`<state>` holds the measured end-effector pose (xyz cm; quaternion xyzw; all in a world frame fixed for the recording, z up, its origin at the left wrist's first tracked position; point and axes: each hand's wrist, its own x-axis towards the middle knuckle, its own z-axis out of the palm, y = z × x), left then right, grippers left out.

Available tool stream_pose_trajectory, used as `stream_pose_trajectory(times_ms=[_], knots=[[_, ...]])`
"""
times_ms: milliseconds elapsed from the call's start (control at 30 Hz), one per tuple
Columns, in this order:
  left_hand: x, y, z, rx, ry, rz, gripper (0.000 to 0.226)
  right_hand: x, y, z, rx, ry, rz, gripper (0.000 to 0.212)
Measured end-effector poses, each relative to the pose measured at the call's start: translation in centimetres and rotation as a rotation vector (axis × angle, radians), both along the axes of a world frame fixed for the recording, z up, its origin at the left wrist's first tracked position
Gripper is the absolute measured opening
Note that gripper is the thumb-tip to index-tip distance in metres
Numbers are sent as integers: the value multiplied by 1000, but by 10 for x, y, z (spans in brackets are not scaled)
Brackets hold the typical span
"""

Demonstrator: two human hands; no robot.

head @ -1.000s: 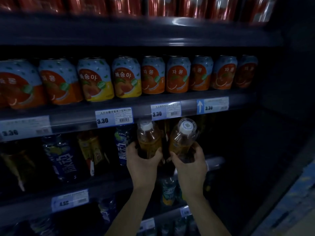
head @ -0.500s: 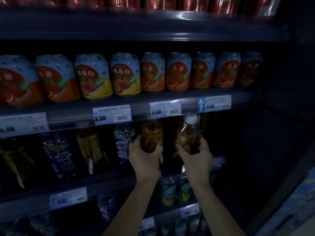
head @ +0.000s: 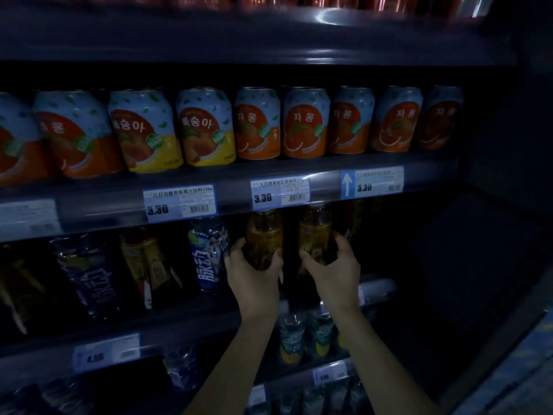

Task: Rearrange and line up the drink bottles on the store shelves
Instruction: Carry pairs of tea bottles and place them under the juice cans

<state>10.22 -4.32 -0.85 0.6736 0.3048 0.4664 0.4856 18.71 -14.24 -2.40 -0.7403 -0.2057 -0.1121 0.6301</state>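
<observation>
1. Head view, nearest: left hand (head: 254, 274) wrapped round left amber bottle (head: 264, 232), fingers and thumb curled on its lower body.
2. Right hand (head: 332, 271) clasped likewise round right amber bottle (head: 314, 232), just beside.
3. Both bottles near upright in middle shelf bay, long axes vertical, tops hidden behind price rail (head: 323, 181).
4. Left: blue-labelled bottle (head: 208, 256).
5. Farther, above: upright juice cans (head: 305, 124).

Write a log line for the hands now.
left grip: holds left amber bottle | right grip: holds right amber bottle | both upright
</observation>
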Motion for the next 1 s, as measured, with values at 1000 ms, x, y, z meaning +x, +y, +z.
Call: stream_pose_trajectory(times_ms=[1000], knots=[[2, -3, -27, 109, 214, -113, 85, -3, 2, -25, -91, -8, -144, 70]])
